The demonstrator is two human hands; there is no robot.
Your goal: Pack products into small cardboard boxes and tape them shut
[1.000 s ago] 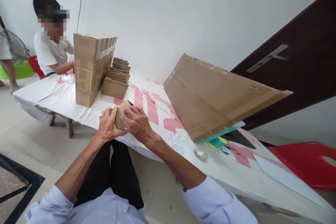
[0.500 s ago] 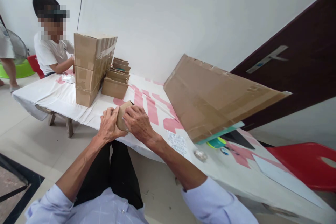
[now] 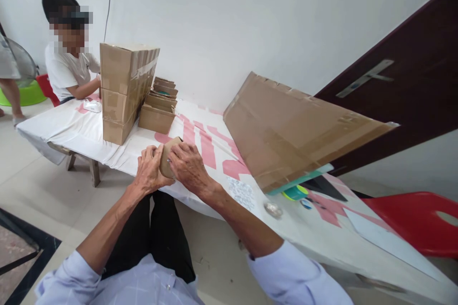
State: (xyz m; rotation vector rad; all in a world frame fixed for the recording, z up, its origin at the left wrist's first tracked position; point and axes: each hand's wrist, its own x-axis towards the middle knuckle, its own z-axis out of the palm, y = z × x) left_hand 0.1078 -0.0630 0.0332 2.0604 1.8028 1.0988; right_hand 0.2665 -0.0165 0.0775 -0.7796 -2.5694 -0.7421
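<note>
A small brown cardboard box (image 3: 165,164) is held up in front of me, just over the near edge of the table. Round its left side and underneath, my left hand (image 3: 149,170) is closed with spread fingers and thumb. My right hand (image 3: 188,164) is closed on the box's right side, its fingers bent near the upper edge. A tiny pale spot shows by the right fingertips, too small to name. The box's far side and inside are hidden. Beyond my hands, a row of open cardboard boxes (image 3: 156,120) stands on the cloth-covered table (image 3: 89,128).
Left of the open boxes rises a stack of closed cartons (image 3: 116,90). A large cardboard panel (image 3: 286,128) leans at the back right. Near my right forearm lie a sheet of small labels (image 3: 240,193), a clear lump (image 3: 273,209) and a green tape roll (image 3: 295,193). A person (image 3: 71,69) sits far left.
Both hands stay closed on the small box in almost the same place. The view has shifted very slightly.
</note>
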